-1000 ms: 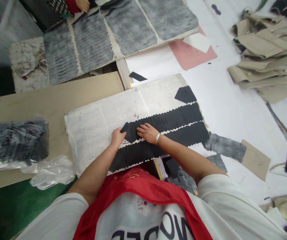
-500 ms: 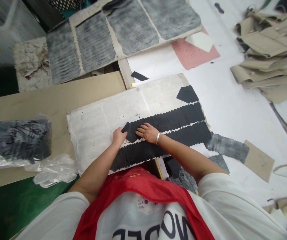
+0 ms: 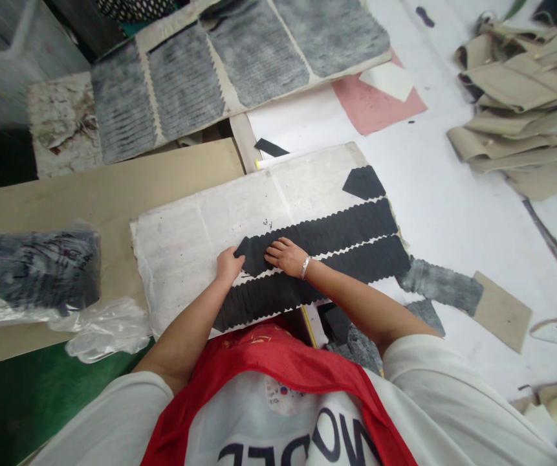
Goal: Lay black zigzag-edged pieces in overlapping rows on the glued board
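Your left hand [image 3: 230, 266] is at the pointed left end of the upper black row [image 3: 343, 226], its fingers curled in with the thumb near the tip; whether they pinch the edge, you cannot tell from here; your right hand [image 3: 285, 257] lies palm down on the same row, its fingers slightly spread, a bracelet [image 3: 305, 266] at the wrist. The row, made of overlapping pieces with scalloped edges, slants across the pale board [image 3: 176, 239] in front of you; just below it runs the lower black row [image 3: 259, 299], and your right forearm crosses over this one, hiding part of it; a separate black piece [image 3: 364, 183] lies above the right end of the upper row.

Around you the space is crowded; to the left, a plastic-wrapped bundle [image 3: 30, 272] and a crumpled clear bag [image 3: 108, 329] sit on the tan sheet [image 3: 113, 194], the bag close to the board's left edge; beyond, the large grey-panelled board [image 3: 253, 58] spans the far side, with a black strip [image 3: 272, 147] and a pink sheet [image 3: 360, 103] between; on the right, a grey strip [image 3: 446, 285] meets the board's corner and a tan card [image 3: 504, 312]; farther off is a heap of tan pieces [image 3: 521, 84].
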Demonstrator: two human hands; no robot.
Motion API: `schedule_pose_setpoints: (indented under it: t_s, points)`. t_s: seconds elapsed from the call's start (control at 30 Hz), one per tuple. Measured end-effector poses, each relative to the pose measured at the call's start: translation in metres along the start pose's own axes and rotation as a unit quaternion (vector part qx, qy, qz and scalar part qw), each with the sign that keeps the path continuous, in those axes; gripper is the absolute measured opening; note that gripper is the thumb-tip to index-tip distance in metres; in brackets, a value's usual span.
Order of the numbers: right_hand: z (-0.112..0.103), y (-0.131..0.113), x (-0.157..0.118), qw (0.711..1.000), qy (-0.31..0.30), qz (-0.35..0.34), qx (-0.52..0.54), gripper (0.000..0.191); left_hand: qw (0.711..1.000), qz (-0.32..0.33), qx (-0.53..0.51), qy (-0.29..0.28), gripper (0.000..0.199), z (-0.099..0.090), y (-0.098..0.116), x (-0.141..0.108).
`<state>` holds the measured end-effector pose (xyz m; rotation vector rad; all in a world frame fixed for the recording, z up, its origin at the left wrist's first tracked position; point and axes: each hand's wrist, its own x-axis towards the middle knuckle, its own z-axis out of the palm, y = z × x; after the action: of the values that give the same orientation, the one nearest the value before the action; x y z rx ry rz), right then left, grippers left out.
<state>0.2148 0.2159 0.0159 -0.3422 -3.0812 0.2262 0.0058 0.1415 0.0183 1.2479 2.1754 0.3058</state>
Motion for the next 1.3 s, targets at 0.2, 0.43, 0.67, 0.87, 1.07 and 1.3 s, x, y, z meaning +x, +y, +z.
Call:
schedule_pose_setpoints:
  t_s: [0.2, 0.43, 0.67, 0.87, 1.07, 1.3]
  points:
    - [-0.003, -0.001, 0.002, 1.0, -0.005, 0.002, 0.004, 0.03, 1.0, -0.005, -0.001, 0.003, 0.034, -0.001, -0.004, 0.0]
    - [-0.003, -0.003, 0.006, 1.0, 0.0, -0.002, 0.005, 0.027, 1.0, -0.009, -0.001, 0.006, 0.035, -0.003, -0.009, 0.0]
    - [-0.001, -0.012, 0.014, 1.0, 0.004, -0.009, 0.027, 0.031, 1.0, -0.009, 0.004, 0.008, 0.034, -0.003, -0.009, -0.001]
    - [0.004, -0.014, 0.016, 1.0, -0.002, -0.007, 0.024, 0.03, 1.0, -0.006, 0.008, 0.019, 0.033, -0.004, -0.015, -0.001]
    - [0.007, -0.013, 0.017, 1.0, -0.003, -0.008, 0.029, 0.031, 1.0, -0.016, 0.009, 0.016, 0.031, -0.006, -0.022, -0.001]
    - [0.005, -0.015, 0.018, 1.0, -0.008, -0.008, 0.028, 0.035, 1.0, -0.008, 0.017, 0.018, 0.031, -0.007, -0.024, 0.0]
